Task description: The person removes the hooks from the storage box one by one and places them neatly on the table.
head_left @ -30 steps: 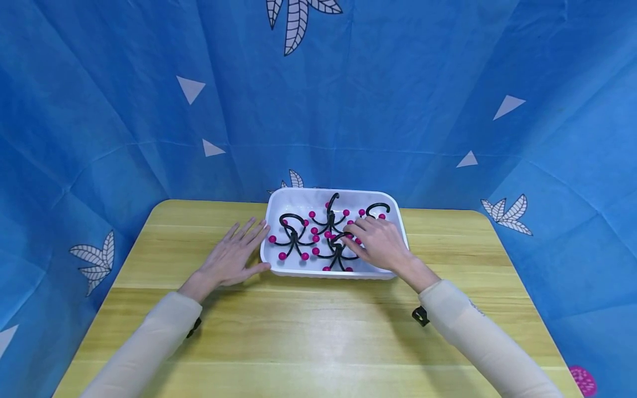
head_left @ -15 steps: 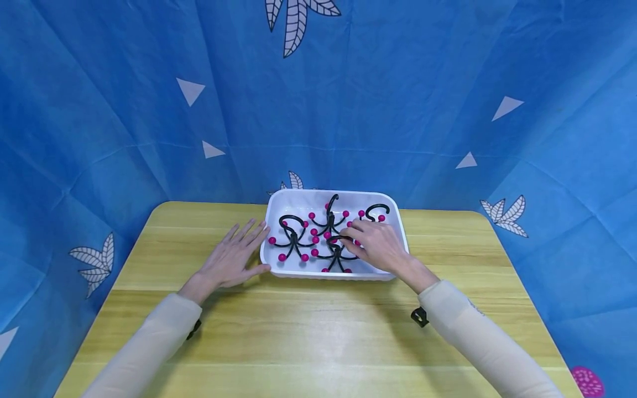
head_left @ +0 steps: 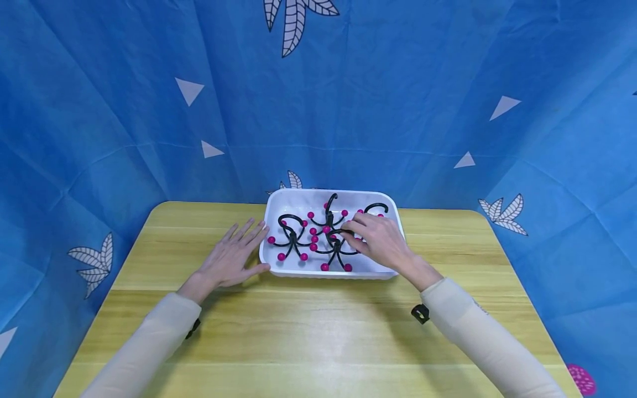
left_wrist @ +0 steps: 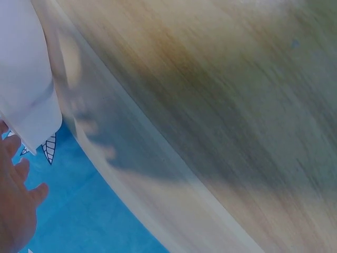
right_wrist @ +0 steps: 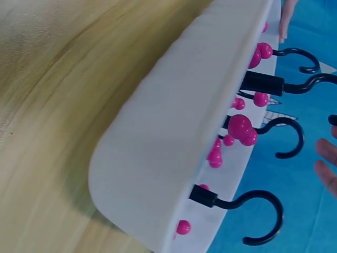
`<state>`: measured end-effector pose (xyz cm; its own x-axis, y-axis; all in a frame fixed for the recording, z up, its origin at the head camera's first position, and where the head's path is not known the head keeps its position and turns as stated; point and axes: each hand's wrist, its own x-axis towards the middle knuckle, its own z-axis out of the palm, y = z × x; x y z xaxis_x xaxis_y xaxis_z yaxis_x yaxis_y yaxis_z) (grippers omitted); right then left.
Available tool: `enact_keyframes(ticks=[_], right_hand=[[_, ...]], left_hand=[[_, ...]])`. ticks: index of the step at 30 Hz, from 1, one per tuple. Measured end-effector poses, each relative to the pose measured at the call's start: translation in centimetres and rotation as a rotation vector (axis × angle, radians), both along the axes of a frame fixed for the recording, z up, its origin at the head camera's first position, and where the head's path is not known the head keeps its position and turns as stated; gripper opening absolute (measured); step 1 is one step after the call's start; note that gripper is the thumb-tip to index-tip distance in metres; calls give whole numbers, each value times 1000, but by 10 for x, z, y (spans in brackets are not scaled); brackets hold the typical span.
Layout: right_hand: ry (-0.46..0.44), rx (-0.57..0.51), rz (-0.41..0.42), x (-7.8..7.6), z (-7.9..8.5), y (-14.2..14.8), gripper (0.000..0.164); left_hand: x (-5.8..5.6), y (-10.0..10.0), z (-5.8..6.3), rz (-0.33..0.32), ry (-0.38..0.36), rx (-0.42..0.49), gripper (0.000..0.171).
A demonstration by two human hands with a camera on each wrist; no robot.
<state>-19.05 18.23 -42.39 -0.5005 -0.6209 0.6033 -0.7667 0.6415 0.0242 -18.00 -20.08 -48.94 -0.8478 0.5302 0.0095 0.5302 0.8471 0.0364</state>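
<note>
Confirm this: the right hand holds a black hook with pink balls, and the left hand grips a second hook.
Wrong about the left hand: it grips no second hook but lies spread at the left edge of the white tray, as the head view shows. The right hand does hold a black hook with pink balls.

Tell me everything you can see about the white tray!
The white tray is a rounded rectangle, plastic-looking, with low walls and a smooth rim. It sits upright on the wooden table, holding four black hook hangers with pink balls. The person's left grip seems to touch its left end; the right grip is over it.
</note>
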Motion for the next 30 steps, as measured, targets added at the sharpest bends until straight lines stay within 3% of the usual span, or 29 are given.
enact_keyframes(ticks=[16, 30], right_hand=[[57, -69, 30, 8, 32, -3, 13], [109, -61, 86, 35, 49, -8, 14]], left_hand=[[-1, -1, 1, -2, -8, -6, 96], [0, 0, 0, -4, 4, -11, 97]])
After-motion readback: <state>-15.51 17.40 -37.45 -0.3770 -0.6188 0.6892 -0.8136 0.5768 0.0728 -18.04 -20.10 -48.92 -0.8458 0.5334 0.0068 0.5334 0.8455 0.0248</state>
